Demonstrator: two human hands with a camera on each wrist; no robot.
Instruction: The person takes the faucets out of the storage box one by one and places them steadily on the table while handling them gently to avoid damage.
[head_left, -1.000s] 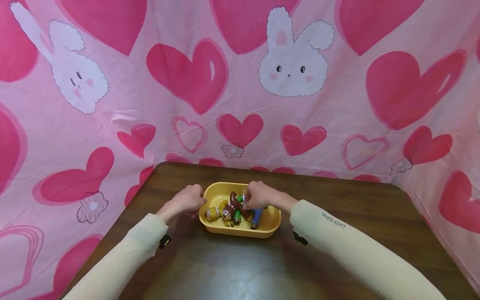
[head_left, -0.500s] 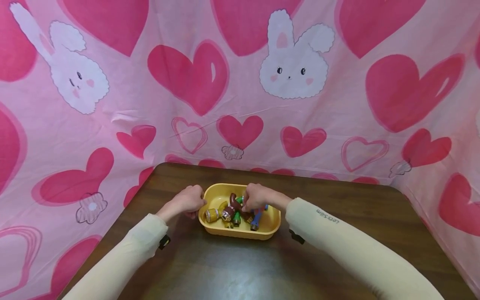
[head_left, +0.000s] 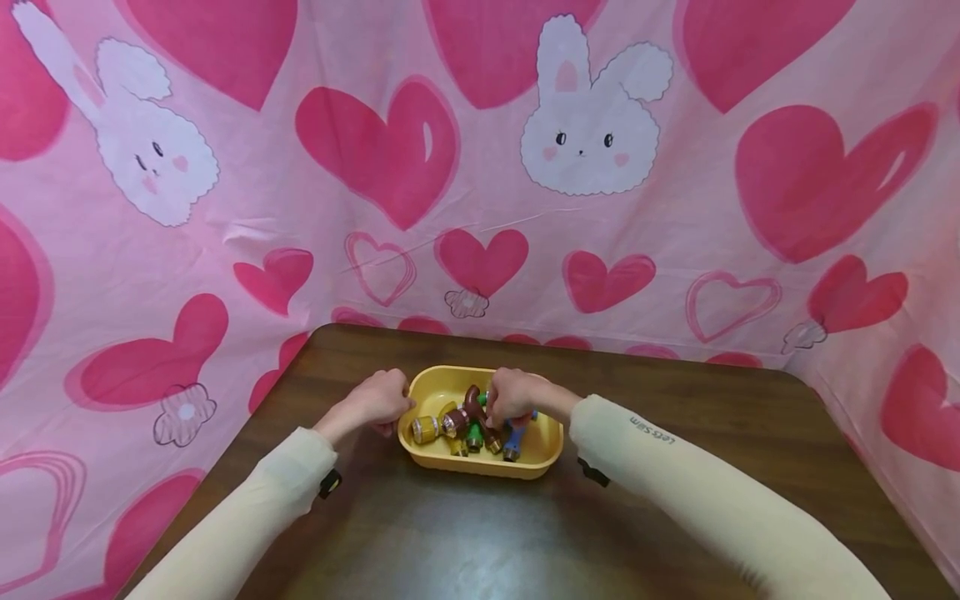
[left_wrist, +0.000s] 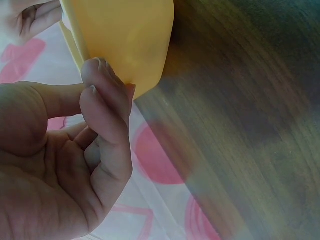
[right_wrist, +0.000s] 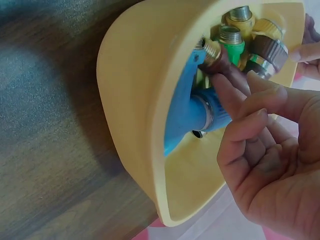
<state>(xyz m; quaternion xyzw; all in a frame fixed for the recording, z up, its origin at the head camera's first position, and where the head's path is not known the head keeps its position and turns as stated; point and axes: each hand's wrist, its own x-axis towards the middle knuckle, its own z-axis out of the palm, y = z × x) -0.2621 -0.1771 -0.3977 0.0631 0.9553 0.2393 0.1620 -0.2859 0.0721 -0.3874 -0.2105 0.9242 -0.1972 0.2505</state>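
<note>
In the head view, one yellow tray (head_left: 480,469) sits on one wooden table (head_left: 480,533). The left hand (head_left: 381,396) grips its left end, probably to steady it while the right hand (head_left: 513,393) works inside. The tray contains one brown tap (head_left: 476,408), one green tap (head_left: 475,433), one blue tap (head_left: 513,442) and yellow tap parts (head_left: 426,429), whose exact count is unclear.

In the left wrist view, the left thumb and curled fingers pinch the tray's edge.

In the right wrist view, the right thumb and fingertips close narrowly on the brown tap, seemingly to handle it apart from the others.
</note>
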